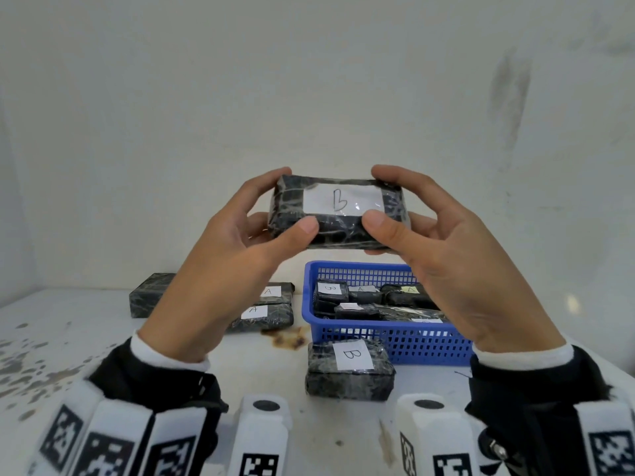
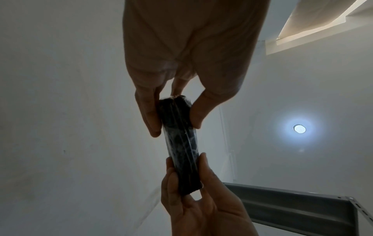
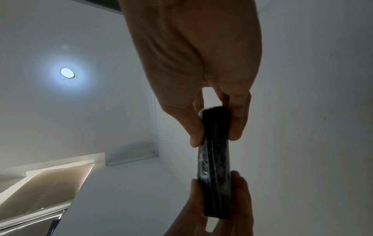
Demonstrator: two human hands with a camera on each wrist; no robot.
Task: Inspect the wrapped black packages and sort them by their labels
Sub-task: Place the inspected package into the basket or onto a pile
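Note:
I hold a black plastic-wrapped package (image 1: 338,211) up in front of the wall, its white label reading "B" facing me. My left hand (image 1: 290,201) pinches its left end between thumb and fingers. At the other end my right hand (image 1: 381,195) pinches it the same way. The left wrist view shows the package (image 2: 181,143) edge-on, with the left hand (image 2: 173,115) on the upper end. In the right wrist view the right hand (image 3: 216,131) grips the upper end of the package (image 3: 215,167). A "B" package (image 1: 350,369) lies on the table below.
A blue mesh basket (image 1: 395,341) at the right holds several wrapped packages (image 1: 331,293) labelled A or B. Two "A" packages (image 1: 264,316) and another black package (image 1: 151,293) lie at the left of the stained white table (image 1: 103,324). A wall stands close behind.

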